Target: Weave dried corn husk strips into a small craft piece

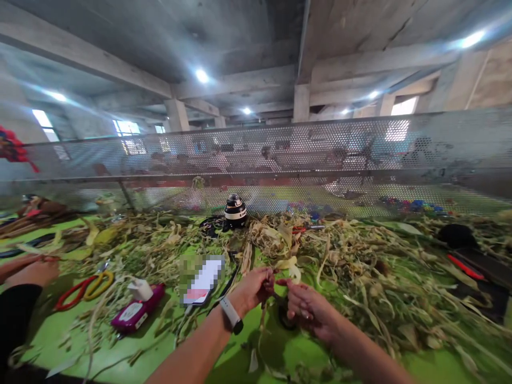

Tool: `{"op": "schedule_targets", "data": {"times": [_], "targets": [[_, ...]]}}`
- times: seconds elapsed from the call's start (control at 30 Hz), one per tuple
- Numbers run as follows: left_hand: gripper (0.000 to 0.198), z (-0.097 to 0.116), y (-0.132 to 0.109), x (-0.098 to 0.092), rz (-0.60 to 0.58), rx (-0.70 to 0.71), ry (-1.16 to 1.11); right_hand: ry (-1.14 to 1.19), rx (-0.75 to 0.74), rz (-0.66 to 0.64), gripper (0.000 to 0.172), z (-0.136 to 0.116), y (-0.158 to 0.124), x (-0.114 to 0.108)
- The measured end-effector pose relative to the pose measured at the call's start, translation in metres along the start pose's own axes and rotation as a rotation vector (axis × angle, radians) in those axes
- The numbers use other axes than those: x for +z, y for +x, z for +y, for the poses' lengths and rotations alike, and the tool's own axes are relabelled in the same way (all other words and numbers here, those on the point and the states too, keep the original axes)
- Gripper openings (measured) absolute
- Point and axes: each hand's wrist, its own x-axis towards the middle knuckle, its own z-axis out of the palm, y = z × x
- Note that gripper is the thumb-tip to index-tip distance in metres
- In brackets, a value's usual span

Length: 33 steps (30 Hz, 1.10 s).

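My left hand [254, 290], a white watch on its wrist, and my right hand [307, 306] meet just above the green table [288, 352]. Both are closed in a pinch around a thin dark strand [279, 281] stretched between them. A pale dried husk strip [291, 266] curls right behind my fingers. Heaps of dried husk strips [360, 256] cover the table beyond my hands.
Left of my hands lie a phone [204, 280], a magenta power bank with a white plug [136, 309] and red-and-yellow scissors [86, 288]. Another person's hand [34, 272] rests at far left. A black-and-white round device [235, 210] stands before a perforated metal screen [320, 154].
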Motion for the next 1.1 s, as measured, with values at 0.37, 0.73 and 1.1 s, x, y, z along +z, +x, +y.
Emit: {"op": "schedule_targets", "data": {"times": [0.37,0.73,1.1], "targets": [[0.027,-0.014,-0.002,0.008,0.092,0.132,0.063,-0.601,-0.359,0.354,0.040,-0.008,0.002,-0.001],[0.016,-0.035,0.001,0.016,0.156,0.305,0.208,-0.655,-0.263,0.290,0.041,0.001,0.019,-0.005],[0.020,-0.035,-0.002,0.014,0.100,0.164,-0.070,-1.519,-0.636,0.152,0.015,0.007,0.015,-0.020]]}}
